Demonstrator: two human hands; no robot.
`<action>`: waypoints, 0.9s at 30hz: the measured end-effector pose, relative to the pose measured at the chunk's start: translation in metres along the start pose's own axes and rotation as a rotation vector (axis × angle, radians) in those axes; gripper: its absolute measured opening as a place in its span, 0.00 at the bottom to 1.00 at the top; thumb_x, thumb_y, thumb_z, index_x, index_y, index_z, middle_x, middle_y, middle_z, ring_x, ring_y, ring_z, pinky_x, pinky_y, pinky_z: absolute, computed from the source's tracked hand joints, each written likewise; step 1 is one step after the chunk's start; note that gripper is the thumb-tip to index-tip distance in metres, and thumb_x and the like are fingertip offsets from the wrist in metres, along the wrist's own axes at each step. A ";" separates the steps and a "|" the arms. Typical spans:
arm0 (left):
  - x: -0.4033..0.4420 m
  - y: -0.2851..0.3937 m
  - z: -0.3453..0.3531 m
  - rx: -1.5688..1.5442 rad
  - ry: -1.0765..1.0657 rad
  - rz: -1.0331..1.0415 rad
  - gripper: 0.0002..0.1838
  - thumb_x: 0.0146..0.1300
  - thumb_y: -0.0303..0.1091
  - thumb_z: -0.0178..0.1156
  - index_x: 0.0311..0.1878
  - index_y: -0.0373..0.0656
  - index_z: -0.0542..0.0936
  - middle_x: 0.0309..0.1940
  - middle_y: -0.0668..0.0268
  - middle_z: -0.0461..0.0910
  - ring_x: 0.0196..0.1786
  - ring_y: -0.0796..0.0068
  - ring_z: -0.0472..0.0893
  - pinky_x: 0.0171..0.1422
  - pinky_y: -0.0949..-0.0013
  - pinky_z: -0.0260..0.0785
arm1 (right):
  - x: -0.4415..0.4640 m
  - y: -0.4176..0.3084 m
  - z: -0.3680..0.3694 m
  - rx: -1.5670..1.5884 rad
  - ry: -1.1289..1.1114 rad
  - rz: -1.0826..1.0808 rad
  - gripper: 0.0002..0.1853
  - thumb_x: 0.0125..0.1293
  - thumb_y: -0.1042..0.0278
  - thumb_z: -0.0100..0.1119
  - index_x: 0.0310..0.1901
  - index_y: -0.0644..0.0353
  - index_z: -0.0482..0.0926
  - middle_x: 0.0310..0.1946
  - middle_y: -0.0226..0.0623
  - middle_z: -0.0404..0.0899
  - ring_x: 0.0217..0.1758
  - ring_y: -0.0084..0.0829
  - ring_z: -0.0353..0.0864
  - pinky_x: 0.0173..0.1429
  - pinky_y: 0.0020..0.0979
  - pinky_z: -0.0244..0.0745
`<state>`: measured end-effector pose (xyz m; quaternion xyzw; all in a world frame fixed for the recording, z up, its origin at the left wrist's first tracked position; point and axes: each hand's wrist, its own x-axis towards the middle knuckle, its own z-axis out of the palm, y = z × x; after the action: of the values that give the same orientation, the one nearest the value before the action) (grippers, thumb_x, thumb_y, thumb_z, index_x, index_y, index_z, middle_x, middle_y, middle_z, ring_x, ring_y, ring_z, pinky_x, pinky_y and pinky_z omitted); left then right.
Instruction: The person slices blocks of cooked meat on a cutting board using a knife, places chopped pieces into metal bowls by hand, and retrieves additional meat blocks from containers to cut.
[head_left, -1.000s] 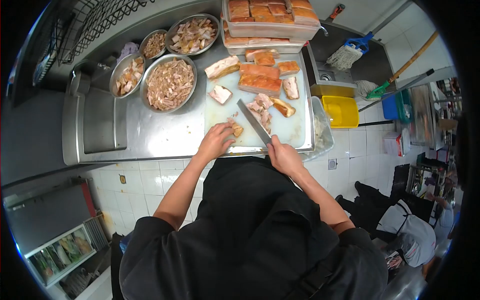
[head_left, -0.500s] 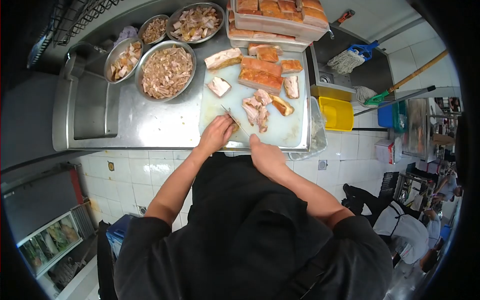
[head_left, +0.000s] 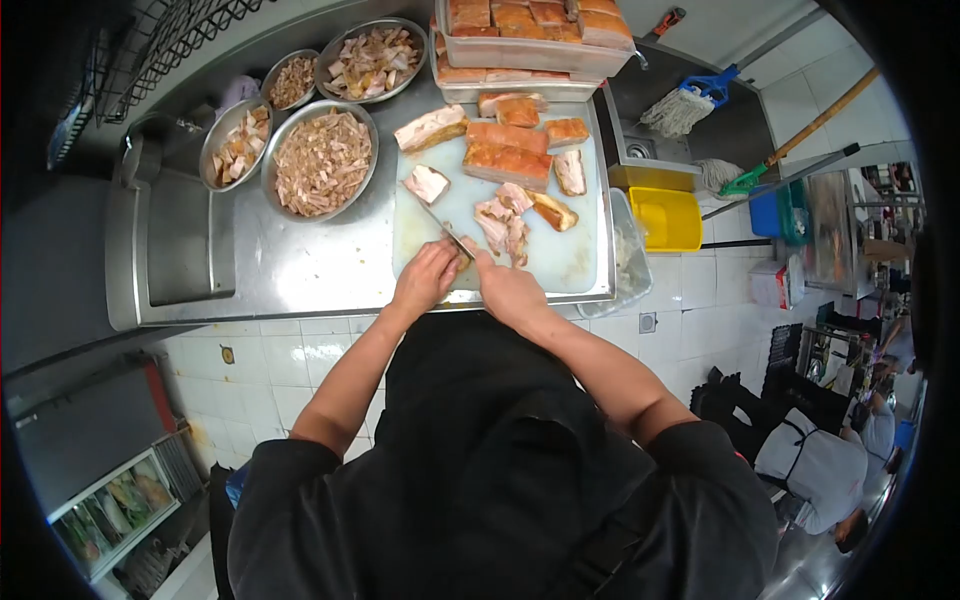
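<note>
My right hand (head_left: 510,292) is closed round the handle of a knife (head_left: 437,222), whose blade points up and left over the white cutting board (head_left: 585,262). Beside the blade, my left hand (head_left: 427,275) presses its bent fingers on a small piece of meat (head_left: 462,262), mostly hidden beneath them. Farther up the board lie a pale chunk of roast pork (head_left: 426,184), a longer slab (head_left: 431,128) and orange-skinned blocks (head_left: 507,155). Torn pork pieces (head_left: 503,222) and a strip of browned rind (head_left: 553,211) rest right of the knife.
Metal bowls of cut meat, the largest (head_left: 320,160) nearest me, stand left of the board. Stacked plastic tubs (head_left: 540,52) of pork stand behind it. A sink (head_left: 190,235) is at left; a yellow bin (head_left: 665,220) and mops (head_left: 676,112) are at right. Another person (head_left: 810,460) is far right.
My right hand has slid the knife forward and left, so its blade reaches farther past my left fingers. My left hand stays on the meat. The whole view has shifted slightly.
</note>
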<state>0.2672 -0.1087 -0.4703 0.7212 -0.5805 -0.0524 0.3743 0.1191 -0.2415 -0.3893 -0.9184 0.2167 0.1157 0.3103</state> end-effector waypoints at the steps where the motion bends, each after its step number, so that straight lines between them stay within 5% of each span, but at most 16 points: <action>1: 0.002 -0.001 0.000 -0.002 0.008 0.016 0.13 0.64 0.25 0.65 0.51 0.36 0.80 0.50 0.55 0.81 0.51 0.51 0.80 0.57 0.56 0.75 | -0.002 0.000 -0.004 -0.001 0.006 -0.001 0.08 0.70 0.75 0.45 0.48 0.65 0.67 0.34 0.60 0.85 0.38 0.60 0.87 0.43 0.57 0.79; 7: -0.002 0.002 0.005 -0.003 0.029 -0.011 0.11 0.63 0.23 0.66 0.48 0.36 0.81 0.49 0.55 0.81 0.51 0.51 0.80 0.57 0.56 0.75 | 0.003 0.001 0.013 -0.016 0.006 0.011 0.09 0.69 0.74 0.45 0.49 0.65 0.67 0.33 0.58 0.85 0.37 0.57 0.87 0.43 0.56 0.80; 13: -0.003 0.001 0.005 0.005 0.028 0.010 0.10 0.63 0.23 0.65 0.47 0.35 0.80 0.48 0.54 0.81 0.51 0.51 0.80 0.57 0.56 0.74 | -0.010 -0.006 0.002 -0.037 -0.117 0.074 0.22 0.68 0.75 0.46 0.63 0.68 0.65 0.33 0.57 0.85 0.36 0.57 0.87 0.42 0.55 0.81; 15: -0.001 0.000 0.003 -0.002 0.030 0.026 0.10 0.62 0.22 0.65 0.48 0.36 0.80 0.47 0.56 0.81 0.51 0.53 0.80 0.57 0.58 0.75 | 0.007 0.000 0.018 0.009 0.004 0.015 0.27 0.67 0.77 0.49 0.68 0.69 0.62 0.33 0.57 0.85 0.37 0.57 0.87 0.43 0.54 0.81; 27: 0.001 -0.007 -0.010 -0.019 -0.063 0.086 0.14 0.57 0.18 0.62 0.48 0.36 0.80 0.49 0.55 0.80 0.53 0.51 0.79 0.59 0.56 0.74 | 0.010 -0.020 0.011 0.039 -0.046 0.105 0.27 0.66 0.79 0.47 0.68 0.72 0.60 0.33 0.59 0.85 0.39 0.59 0.87 0.44 0.57 0.80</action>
<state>0.2785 -0.1046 -0.4676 0.6900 -0.6219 -0.0643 0.3647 0.1363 -0.2238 -0.3907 -0.8964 0.2598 0.1488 0.3268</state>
